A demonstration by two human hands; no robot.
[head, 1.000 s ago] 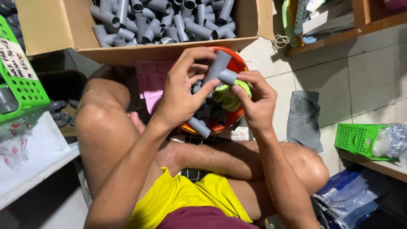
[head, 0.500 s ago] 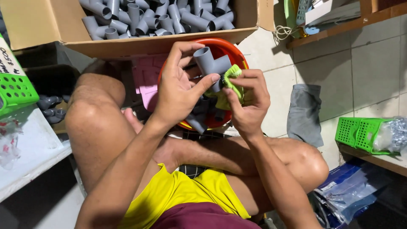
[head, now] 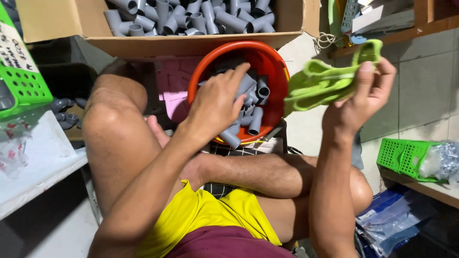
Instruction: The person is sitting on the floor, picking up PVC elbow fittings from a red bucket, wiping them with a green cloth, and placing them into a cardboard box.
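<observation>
My left hand (head: 215,102) reaches palm down into an orange bucket (head: 272,62) that holds several grey pipe fittings (head: 256,119). Its fingertips lie on one grey fitting (head: 247,85), and the hand hides whether it grips it. My right hand (head: 363,95) is raised to the right of the bucket, with its fingers closed on a crumpled green cloth (head: 325,81). The cloth hangs in the air, clear of the bucket.
A cardboard box (head: 191,45) full of grey fittings stands just behind the bucket. Green baskets sit at the left (head: 21,81) and on a ledge at the right (head: 404,155). My bent legs (head: 119,138) frame the bucket. A grey cloth and blue plastic bags (head: 397,220) lie to the right.
The tee fitting held up in my left hand is gone from the air and that hand has dropped into the bucket. My right hand has swung up and right with the cloth.
</observation>
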